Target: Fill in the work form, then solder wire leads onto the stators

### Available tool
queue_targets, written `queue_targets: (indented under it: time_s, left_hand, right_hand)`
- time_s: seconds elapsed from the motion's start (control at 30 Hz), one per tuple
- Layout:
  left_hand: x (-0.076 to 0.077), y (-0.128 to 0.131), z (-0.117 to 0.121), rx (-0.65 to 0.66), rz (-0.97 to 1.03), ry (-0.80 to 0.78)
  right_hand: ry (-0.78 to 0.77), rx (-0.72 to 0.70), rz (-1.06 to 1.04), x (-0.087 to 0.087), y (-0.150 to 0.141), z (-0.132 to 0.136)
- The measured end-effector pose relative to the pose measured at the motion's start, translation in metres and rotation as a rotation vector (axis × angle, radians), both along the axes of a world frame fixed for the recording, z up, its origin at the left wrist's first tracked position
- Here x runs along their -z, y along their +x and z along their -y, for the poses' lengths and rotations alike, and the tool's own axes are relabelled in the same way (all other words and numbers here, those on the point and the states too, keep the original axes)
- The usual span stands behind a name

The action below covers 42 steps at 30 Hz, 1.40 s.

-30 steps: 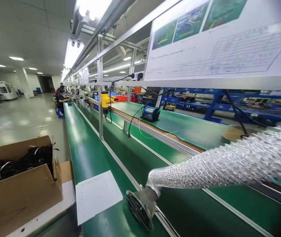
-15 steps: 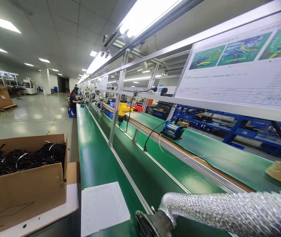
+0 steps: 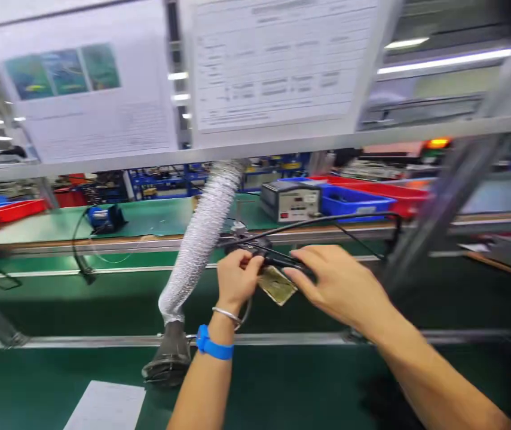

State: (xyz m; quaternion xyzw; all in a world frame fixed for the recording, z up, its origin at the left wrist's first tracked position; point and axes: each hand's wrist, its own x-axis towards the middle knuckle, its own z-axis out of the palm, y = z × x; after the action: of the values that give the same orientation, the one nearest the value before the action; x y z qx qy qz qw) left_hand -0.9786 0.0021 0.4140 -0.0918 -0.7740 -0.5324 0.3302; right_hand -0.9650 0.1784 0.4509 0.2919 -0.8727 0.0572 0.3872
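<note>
My left hand (image 3: 236, 279), with a blue wristband and a thin bangle, is closed in a pinch on a black cable (image 3: 327, 222) and a small dark tool end. My right hand (image 3: 336, 280) reaches in from the right with fingers curled round the same black cable, just above a small yellowish-green circuit board (image 3: 277, 285). Both hands meet over the green conveyor belt (image 3: 80, 298). The picture is smeared by motion, so I cannot tell which hand bears the board.
A silver flexible duct (image 3: 200, 239) ends in a dark nozzle (image 3: 168, 358) left of my hands. A white sheet (image 3: 105, 407) lies at the near edge. Behind stand a grey instrument box (image 3: 290, 200), blue and red bins (image 3: 354, 200), a blue spool (image 3: 103, 218) and hanging instruction sheets (image 3: 273, 65).
The view has swung right from the long line to the station ahead. Both hands have come into view and are closed on the black cable by the circuit board.
</note>
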Motion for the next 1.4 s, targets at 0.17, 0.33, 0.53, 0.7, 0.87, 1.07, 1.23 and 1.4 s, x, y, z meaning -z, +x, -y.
queue_targets:
  time_s: [0.17,0.33,0.53,0.7,0.87,1.07,1.23,1.4]
  left_hand:
    - [0.007,0.003,0.012,-0.026,-0.079,-0.046]
    - [0.017,0.01,0.021,-0.08,-0.135,-0.119]
    - [0.027,0.008,0.021,-0.066,-0.227,-0.162]
    - [0.044,0.02,0.013,-0.04,-0.226,-0.171]
    - [0.084,0.031,0.006,0.008,-0.068,-0.1]
    - [0.144,0.038,0.008,0.014,0.195,0.017]
    - [0.201,0.05,0.02,0.042,0.381,0.086]
    - [0.27,0.064,0.045,0.049,0.541,0.112]
  right_hand:
    - [0.133,0.098,0.257,0.016,0.01,-0.001]
    - [0.076,0.073,0.209,0.032,0.023,-0.009]
    - [0.07,0.066,0.082,0.045,0.019,0.0]
    - [0.1,0.041,0.068,0.05,0.019,0.008]
    - [0.25,0.03,0.289,0.066,0.025,0.008]
    - [0.377,0.074,0.604,0.071,0.021,0.022]
    - [0.258,0.072,0.455,0.077,0.016,0.01]
    - [0.004,-0.172,0.304,0.089,0.026,-0.008]
